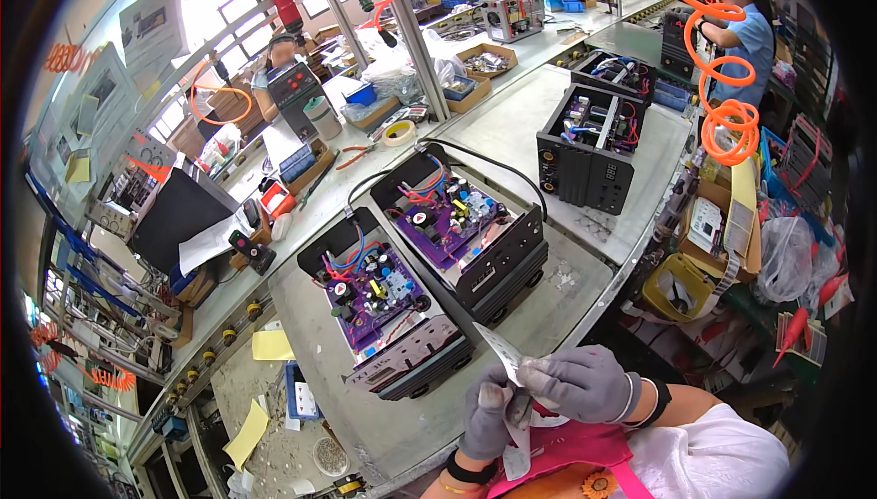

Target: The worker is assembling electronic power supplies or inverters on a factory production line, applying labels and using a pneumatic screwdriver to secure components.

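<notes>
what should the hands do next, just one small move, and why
Probably hold the left hand steady and ease the right hand slightly away, testing whether a piece of the pale strip comes free. Both hands seem to pinch it close together, and it is not laid on either the left open-topped unit or the right one.

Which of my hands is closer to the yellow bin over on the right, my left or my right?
Right. Your gloved right hand is below and left of the yellow bin in the picture; your left hand is farther left and lower.
</notes>
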### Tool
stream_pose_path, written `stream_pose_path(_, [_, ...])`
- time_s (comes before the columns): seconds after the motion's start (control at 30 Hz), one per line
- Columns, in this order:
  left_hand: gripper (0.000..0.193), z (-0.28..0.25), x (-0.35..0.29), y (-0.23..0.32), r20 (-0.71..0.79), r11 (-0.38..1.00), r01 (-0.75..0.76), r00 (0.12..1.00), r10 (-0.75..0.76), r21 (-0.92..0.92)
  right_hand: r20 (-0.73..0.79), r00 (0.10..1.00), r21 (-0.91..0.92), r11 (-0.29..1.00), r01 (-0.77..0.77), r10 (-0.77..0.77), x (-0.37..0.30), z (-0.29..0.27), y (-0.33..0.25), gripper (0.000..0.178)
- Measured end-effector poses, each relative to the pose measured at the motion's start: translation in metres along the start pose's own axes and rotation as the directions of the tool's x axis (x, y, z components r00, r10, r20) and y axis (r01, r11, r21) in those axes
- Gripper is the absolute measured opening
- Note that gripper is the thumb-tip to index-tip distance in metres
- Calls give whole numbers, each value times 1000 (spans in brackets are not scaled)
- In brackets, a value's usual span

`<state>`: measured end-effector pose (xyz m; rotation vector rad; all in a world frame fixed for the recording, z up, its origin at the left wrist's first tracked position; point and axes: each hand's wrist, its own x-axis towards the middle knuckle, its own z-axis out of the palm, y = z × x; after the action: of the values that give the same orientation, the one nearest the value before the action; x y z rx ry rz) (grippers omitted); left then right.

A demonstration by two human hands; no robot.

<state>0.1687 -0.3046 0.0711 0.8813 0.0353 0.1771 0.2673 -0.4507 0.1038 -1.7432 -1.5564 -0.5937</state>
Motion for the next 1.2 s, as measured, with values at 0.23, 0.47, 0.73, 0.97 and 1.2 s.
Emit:
stream_pose_path(0.23, [27,4,0,-2,-68,995,-20,997,27,96,-32,998,69,996,-54,56,0,6,-1,41])
stream_pose_path(0.47, [20,3,-3,5,-15,1000,21,1000,-21,-4,22,999,52,998,-31,29,2,1,0,43])
stream_pose_path(0.73, [25,-1,-8,5,-50,997,-34,998,38,64,14,999,6,999,32,-32,7,2,-4,40])
stream_pose_path(0.97, [21,-2,-6,-2,-15,994,-78,997,79,77,-9,1000,79,997,-25,26,7,3,-3,37])
stream_pose_path(1.2, [20,-4,-6,1,-2,993,-61,998,61,99,23,1000,11,1000,13,-13,6,1,-2,39])
